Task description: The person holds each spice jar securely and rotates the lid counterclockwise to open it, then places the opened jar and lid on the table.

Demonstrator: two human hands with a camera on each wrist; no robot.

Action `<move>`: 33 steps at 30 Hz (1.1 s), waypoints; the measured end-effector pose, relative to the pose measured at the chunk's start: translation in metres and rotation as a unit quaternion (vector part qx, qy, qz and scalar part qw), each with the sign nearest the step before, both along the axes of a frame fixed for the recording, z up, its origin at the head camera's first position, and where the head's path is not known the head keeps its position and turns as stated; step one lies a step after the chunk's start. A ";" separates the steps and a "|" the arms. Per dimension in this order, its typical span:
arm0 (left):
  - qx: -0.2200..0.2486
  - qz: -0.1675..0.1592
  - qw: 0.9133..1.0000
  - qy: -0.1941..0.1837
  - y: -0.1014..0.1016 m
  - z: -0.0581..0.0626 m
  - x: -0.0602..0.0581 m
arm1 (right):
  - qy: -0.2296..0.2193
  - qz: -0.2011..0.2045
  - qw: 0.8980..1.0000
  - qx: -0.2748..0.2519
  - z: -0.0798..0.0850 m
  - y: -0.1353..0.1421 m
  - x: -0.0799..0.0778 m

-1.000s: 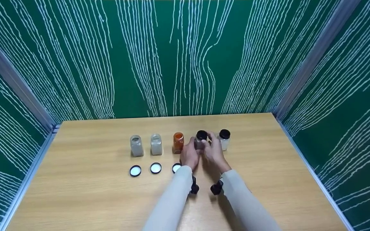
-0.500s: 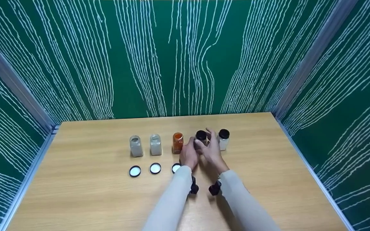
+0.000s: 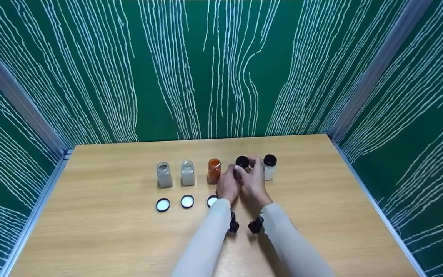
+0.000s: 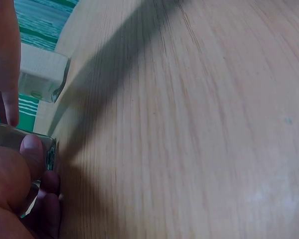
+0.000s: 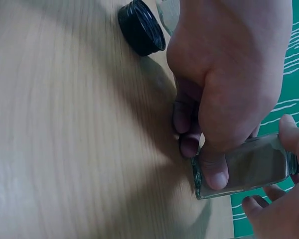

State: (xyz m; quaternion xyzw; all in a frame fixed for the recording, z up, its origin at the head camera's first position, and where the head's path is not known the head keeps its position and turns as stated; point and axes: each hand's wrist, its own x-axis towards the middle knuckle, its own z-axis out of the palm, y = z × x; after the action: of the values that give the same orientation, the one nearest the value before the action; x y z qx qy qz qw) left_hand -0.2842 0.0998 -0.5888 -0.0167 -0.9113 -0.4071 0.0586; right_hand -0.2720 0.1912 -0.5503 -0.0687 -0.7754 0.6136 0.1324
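Holding the dark jar (image 5: pixel 256 167) took both your hands. It was upright, base on or barely off the table (image 3: pixel 90 231), couldn't tell which, toward the far edge and right of its middle, between the orange jar (image 3: pixel 214 175) and the white-filled jar (image 3: pixel 269 173).

Looked like glass: judged stiff, slick, brittle if knocked, modest weight with contents in. Best hold was low on the flat faces; squarish sides should've resisted turning. Black cap (image 3: pixel 242 161) was best taken round its rim.

Your left hand (image 3: pixel 228 186) was clamped low on the body, thumb flat on one face. Your right hand (image 3: pixel 255 184) sat at the top, thumb and fingers curled round the cap, thumb on the near side; couldn't tell how hard it pressed.

Left forearm (image 3: pixel 208 234) and right forearm (image 3: pixel 294 242) angled in from the near edge, converging, wrists near each other but apart.
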 end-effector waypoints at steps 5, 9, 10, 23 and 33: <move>-0.007 -0.001 1.000 -0.005 0.001 0.001 0.000 | -0.001 0.034 0.999 -0.017 0.002 0.004 0.001; -0.008 -0.004 1.000 -0.008 0.001 0.003 -0.002 | -0.006 0.057 0.998 0.000 0.004 0.008 0.000; -0.005 -0.004 1.000 -0.008 0.001 0.003 -0.002 | -0.009 0.062 0.998 0.001 0.005 0.009 0.000; 0.004 -0.006 1.000 -0.010 -0.001 -0.002 -0.001 | -0.022 0.074 0.997 0.006 0.004 0.010 0.002; 0.001 0.000 1.000 0.000 0.001 0.000 -0.001 | -0.006 0.006 1.000 0.023 0.002 0.010 -0.001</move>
State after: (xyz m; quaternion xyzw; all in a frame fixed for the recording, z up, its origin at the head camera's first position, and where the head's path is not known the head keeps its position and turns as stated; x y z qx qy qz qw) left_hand -0.2847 0.1003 -0.5890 -0.0169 -0.9111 -0.4078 0.0583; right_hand -0.2730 0.2008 -0.5485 -0.0647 -0.7907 0.5958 0.1252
